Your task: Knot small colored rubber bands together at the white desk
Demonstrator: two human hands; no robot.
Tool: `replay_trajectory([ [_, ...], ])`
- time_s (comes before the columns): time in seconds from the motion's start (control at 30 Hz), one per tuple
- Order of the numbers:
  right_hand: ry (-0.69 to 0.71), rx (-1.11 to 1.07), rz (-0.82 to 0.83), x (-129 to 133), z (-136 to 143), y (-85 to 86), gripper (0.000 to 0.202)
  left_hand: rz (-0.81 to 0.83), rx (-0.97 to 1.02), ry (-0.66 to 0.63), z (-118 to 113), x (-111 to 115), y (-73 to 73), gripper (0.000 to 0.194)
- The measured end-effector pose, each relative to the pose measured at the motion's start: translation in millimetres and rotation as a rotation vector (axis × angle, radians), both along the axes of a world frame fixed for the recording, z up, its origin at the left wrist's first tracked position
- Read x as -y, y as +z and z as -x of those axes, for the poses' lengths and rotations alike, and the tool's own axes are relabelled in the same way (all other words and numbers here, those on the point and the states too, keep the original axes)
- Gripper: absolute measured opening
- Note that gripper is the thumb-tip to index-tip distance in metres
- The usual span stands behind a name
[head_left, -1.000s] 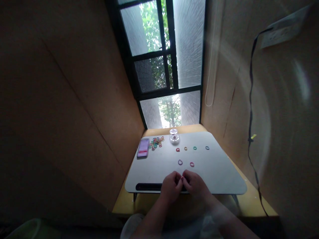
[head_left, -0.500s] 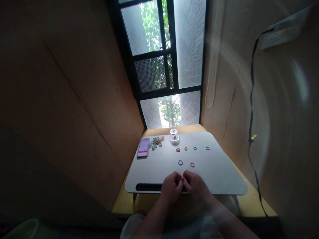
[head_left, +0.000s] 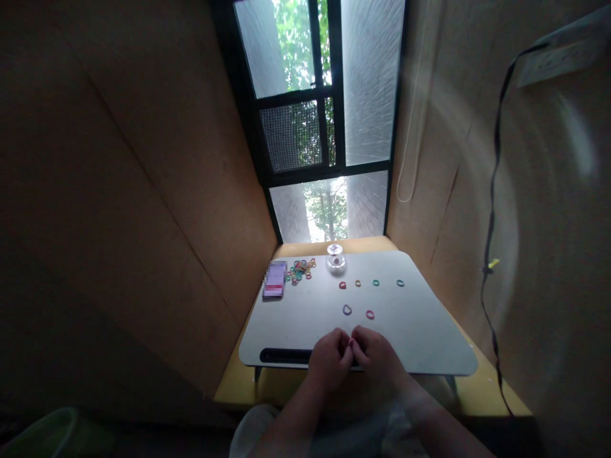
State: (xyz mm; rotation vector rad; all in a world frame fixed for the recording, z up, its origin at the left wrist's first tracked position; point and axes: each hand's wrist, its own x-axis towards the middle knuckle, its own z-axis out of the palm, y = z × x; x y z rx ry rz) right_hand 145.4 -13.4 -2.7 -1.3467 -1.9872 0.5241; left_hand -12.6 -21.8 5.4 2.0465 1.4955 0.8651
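My left hand and my right hand meet at the front edge of the white lap desk, fingers closed and fingertips touching. Between the pinched fingertips shows a speck of red, apparently a small hair tie, mostly hidden. Just beyond the hands lie a purple hair tie and a pink hair tie. Farther back, a row holds a red hair tie, a yellow one, a green one and a blue one.
A heap of coloured hair ties lies at the back left beside a phone. A clear round container stands at the back. The desk has a black slot in front. Walls flank both sides, and a cable hangs right.
The view has shifted slightly. My hands stay pinched together in nearly the same place, with a small shift of the fingertips; the hair ties on the desk have not moved.
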Motion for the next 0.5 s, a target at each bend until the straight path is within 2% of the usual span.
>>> replay_trajectory([
  [0.5, 0.022, -0.028, 0.030, -0.1, -2.1, 4.6, 0.012, -0.018, -0.099, -0.006, -2.6, 0.3, -1.6, 0.007],
])
